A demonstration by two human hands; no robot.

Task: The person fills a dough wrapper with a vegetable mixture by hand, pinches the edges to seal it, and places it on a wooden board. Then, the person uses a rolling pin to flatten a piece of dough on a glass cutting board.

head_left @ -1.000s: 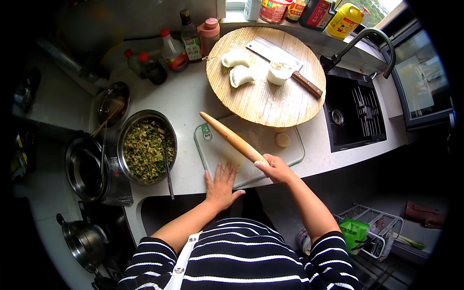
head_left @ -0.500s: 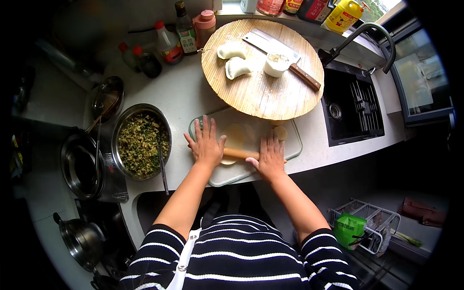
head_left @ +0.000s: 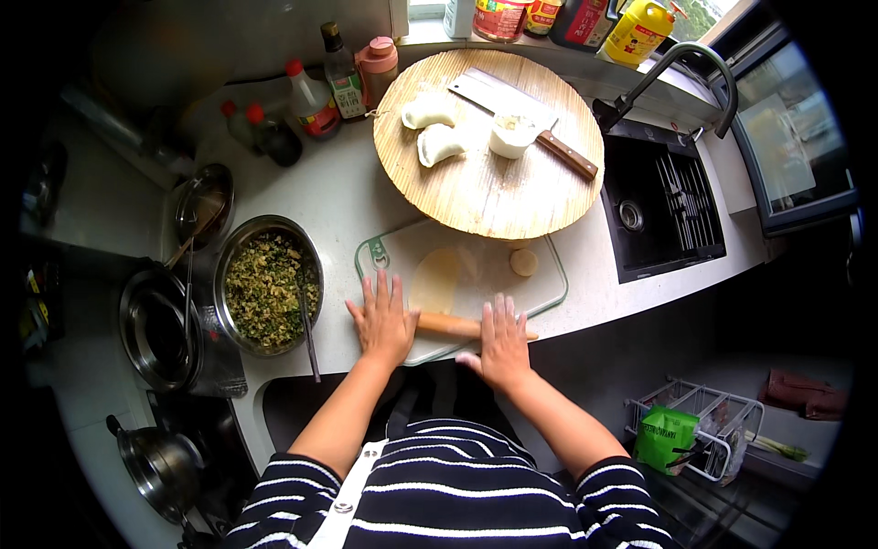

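A wooden rolling pin lies crosswise near the front edge of a green-rimmed cutting board. My left hand rests flat over its left end, fingers spread. Over the right end lies my right hand, its fingers stretched forward and the thumb out to the left. Between and beyond my hands, a thin oval sheet of dough reaches from the pin toward the board's far side. One small round piece of dough sits at the board's far right, close to the round board's rim.
A round slatted board overhangs the back, bearing two dumplings, a white cup of flour and a cleaver. Left stands a steel bowl of chopped filling with a utensil handle sticking out. Right is a black sink.
Both hands and the rolling pin have come nearer to my body, toward the board's front edge. More of the dough sheet shows beyond the pin. The whole view has shifted slightly.
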